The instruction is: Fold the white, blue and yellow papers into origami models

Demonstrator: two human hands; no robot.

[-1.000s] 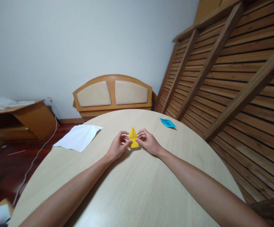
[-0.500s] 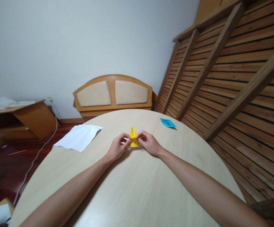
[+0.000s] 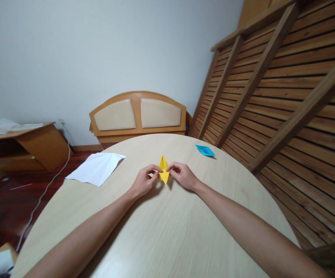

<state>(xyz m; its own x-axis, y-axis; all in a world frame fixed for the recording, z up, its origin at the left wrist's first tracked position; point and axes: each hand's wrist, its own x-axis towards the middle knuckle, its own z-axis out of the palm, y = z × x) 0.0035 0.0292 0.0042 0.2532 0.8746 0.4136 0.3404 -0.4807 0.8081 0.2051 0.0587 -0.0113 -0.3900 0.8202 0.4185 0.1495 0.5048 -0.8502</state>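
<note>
A small folded yellow paper [image 3: 164, 175] is held between my two hands above the middle of the table [image 3: 173, 227]. It has one point toward the far side and another toward me. My left hand [image 3: 148, 179] pinches its left edge between thumb and fingers. On the opposite edge, my right hand [image 3: 182, 175] pinches it in the same way. The fingertips cover parts of both sides. Farther back on the right lies a folded blue paper boat [image 3: 205, 150], apart from both hands.
A white sheet [image 3: 95, 168] lies at the table's left edge. Behind the table stands a headboard [image 3: 138, 116] with two cream panels. A slatted wooden frame [image 3: 266, 96] leans along the right. At left are a wooden desk [image 3: 44, 148] and a cable [image 3: 44, 193] across the floor.
The yellow paper's near end was flat and blunt; now it comes to a point toward me. Both hands stay almost in place on its sides.
</note>
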